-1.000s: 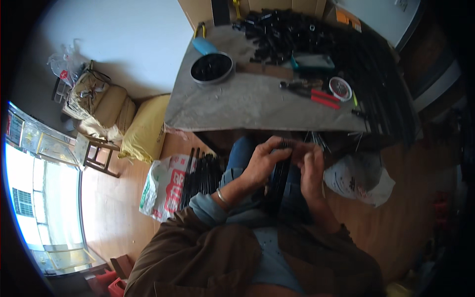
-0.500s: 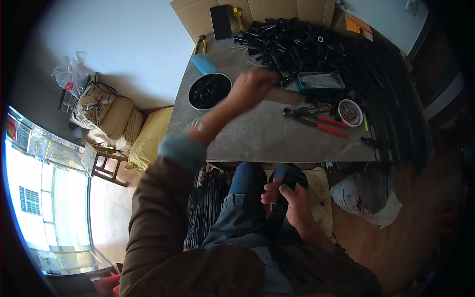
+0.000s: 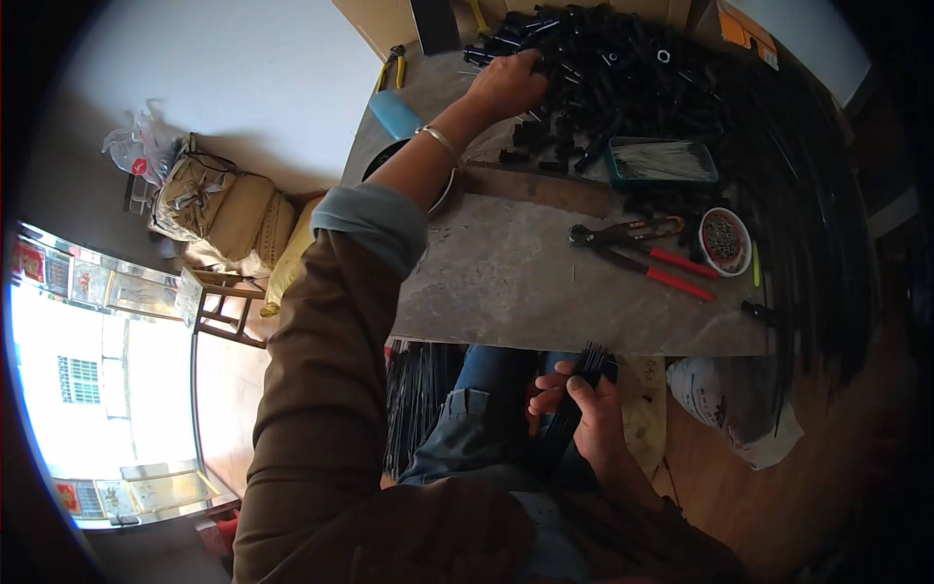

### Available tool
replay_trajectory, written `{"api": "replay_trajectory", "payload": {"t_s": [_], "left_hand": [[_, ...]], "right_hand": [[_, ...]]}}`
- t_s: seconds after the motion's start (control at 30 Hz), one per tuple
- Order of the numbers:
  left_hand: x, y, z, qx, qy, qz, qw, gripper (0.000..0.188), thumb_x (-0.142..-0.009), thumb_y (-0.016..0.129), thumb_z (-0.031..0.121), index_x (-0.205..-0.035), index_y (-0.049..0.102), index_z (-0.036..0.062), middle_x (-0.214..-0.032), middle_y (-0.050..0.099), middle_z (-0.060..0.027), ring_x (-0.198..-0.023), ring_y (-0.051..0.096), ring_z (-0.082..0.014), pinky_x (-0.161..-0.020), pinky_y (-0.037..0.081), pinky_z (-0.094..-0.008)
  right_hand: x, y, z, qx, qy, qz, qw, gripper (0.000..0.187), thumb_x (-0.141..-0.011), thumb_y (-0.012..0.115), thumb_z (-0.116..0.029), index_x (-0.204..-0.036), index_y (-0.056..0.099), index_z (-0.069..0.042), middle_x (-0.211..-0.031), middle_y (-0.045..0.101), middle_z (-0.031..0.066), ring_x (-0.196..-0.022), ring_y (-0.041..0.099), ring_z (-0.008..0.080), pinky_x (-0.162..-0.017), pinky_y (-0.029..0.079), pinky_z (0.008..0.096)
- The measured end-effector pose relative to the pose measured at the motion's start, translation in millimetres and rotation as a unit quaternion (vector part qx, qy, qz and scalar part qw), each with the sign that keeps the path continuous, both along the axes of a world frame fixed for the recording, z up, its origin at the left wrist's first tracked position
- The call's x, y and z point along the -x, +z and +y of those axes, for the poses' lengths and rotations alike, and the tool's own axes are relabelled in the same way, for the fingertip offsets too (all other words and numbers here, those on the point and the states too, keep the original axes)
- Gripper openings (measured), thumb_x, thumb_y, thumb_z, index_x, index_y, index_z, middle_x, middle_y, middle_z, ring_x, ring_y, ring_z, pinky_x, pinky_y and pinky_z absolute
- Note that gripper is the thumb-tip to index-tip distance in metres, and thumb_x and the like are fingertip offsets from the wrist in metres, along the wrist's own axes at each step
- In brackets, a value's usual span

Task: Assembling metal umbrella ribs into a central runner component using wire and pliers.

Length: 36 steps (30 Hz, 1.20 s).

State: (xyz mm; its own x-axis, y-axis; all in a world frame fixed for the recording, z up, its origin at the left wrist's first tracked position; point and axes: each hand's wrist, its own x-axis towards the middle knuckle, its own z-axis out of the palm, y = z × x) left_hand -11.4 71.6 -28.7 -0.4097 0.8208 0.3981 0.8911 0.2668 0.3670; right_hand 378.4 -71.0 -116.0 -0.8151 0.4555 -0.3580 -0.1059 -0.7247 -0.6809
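My left hand (image 3: 508, 88) reaches to the near-left side of a heap of short black tubular fittings (image 3: 623, 68) on the table. Its fingers are curled together at the heap, and their tips are hidden among the dark pieces. Low in front of the table edge, my right hand (image 3: 595, 414) grips a bundle of thin black rods (image 3: 584, 375), thumb across it. The rod ends fan out above the fingers. A few loose black fittings (image 3: 532, 136) lie just below my left wrist. My left forearm partly covers a round bowl (image 3: 443, 195).
Long-handled pliers with red grips (image 3: 681, 275), a white tub of small metal pieces (image 3: 725, 241) and a teal tray of thin pale sticks (image 3: 664, 161) stand on the table (image 3: 486, 282). Long black rods (image 3: 827, 214) run along its right side. Yellow-handled pliers (image 3: 392, 70) lie far left.
My left hand has moved farther up to the fittings heap, and its forearm now covers much of the bowl. The rods in my right hand show more clearly. The view has shifted slightly.
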Motion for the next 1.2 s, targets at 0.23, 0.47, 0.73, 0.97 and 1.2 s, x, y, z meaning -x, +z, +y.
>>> {"api": "replay_trajectory", "payload": {"t_s": [0.23,0.47,0.73,0.97,1.2], "left_hand": [[17.9,-27.9,-8.5,0.168,-0.122,0.007,0.978,0.038,-0.072,0.069,0.03,-0.103,0.067,0.0085,-0.091,0.067,-0.0179,-0.087,0.065,-0.0344,-0.079,0.051,-0.042],[-17.4,-15.4,-17.2,0.108,-0.012,0.016,0.994,0.03,-0.071,0.071,0.031,-0.094,0.071,0.0114,-0.092,0.068,-0.0167,-0.09,0.066,-0.0326,-0.08,0.052,-0.0445],[-139.3,28.5,-139.4,0.151,-0.241,0.046,0.958,0.023,-0.075,0.071,0.028,-0.084,0.068,0.0074,-0.083,0.066,-0.0147,-0.084,0.064,-0.0337,-0.073,0.052,-0.0428],[-198.3,-2.6,-264.9,0.125,-0.282,-0.21,0.928,0.018,-0.075,0.076,0.013,-0.087,0.066,0.0029,-0.068,0.058,-0.006,-0.06,0.056,-0.0142,-0.057,0.044,-0.0262],[-210.6,-32.8,-322.1,0.062,-0.151,-0.681,0.714,0.02,-0.077,0.077,0.015,-0.094,0.071,0.0048,-0.07,0.059,0.0036,-0.06,0.048,-0.0054,-0.055,0.038,-0.0198]], "right_hand": [[0.4,1.0,3.3,-0.012,0.016,-0.002,1.0,0.026,-0.097,0.045,-0.015,-0.117,0.051,0.001,-0.099,0.066,0.0175,-0.078,0.069,0.0263,-0.067,0.053,0.0353],[-8.4,12.2,-10.4,-0.025,0.015,-0.006,1.0,0.022,-0.096,0.045,-0.014,-0.112,0.053,-0.001,-0.095,0.066,0.0174,-0.075,0.068,0.0279,-0.07,0.052,0.0399],[-12.5,28.1,-25.0,0.002,0.02,0.076,0.997,0.029,-0.097,0.042,-0.015,-0.121,0.035,0.0,-0.098,0.063,0.019,-0.073,0.067,0.0293,-0.066,0.054,0.0359],[-4.4,39.9,-49.4,-0.104,0.046,0.075,0.991,0.021,-0.095,0.042,-0.014,-0.109,0.047,0.002,-0.082,0.061,0.0129,-0.066,0.064,0.0238,-0.063,0.053,0.0336],[0.6,43.5,-76.1,-0.159,0.091,0.063,0.981,0.024,-0.097,0.047,-0.017,-0.11,0.048,0.002,-0.084,0.063,0.0115,-0.069,0.065,0.0202,-0.065,0.054,0.0304]]}}
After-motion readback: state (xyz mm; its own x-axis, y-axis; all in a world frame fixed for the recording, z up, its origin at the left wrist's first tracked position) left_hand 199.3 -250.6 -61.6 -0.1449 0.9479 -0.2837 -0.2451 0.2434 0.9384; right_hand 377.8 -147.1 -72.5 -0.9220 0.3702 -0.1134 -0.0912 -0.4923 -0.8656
